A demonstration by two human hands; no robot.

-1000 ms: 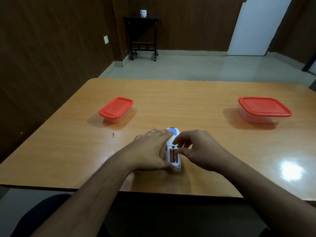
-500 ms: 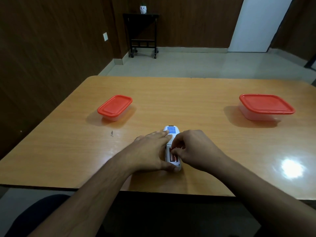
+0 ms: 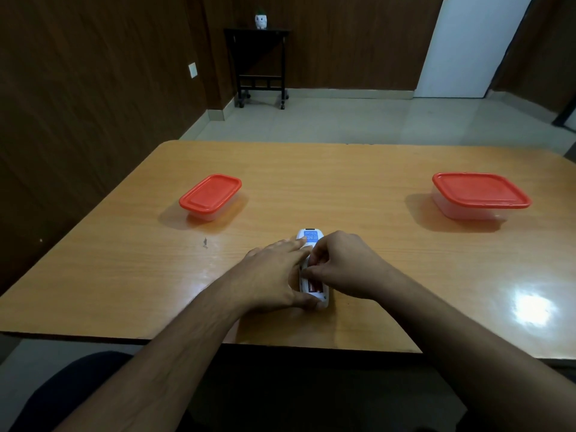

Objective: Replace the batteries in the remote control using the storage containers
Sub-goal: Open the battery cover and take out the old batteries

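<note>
Dark wood panelling lines the walls around a pale tiled floor; a white door [image 3: 461, 45] stands at the far right, and a small black side table [image 3: 260, 62] on casters at the far wall carries a little white pot [image 3: 261, 21]. Nearer, a glossy orange-brown wooden table [image 3: 343, 182] fills the middle of the view; a small red-lidded container [image 3: 210, 194] sits on its left part, a larger red-lidded container [image 3: 478, 194] well apart on the right. Between them, at the near middle, a white remote [image 3: 311, 241] lies back-up with its battery bay open and reddish batteries [image 3: 314, 286] showing. Both bare forearms reach in from the near edge; the left hand [image 3: 274, 275] lies flat with fingers straight along the remote's left side, thumb at its near end; the right hand [image 3: 339, 266] has fingers curled over the bay, thumb and fingertips pinching at the batteries.
</note>
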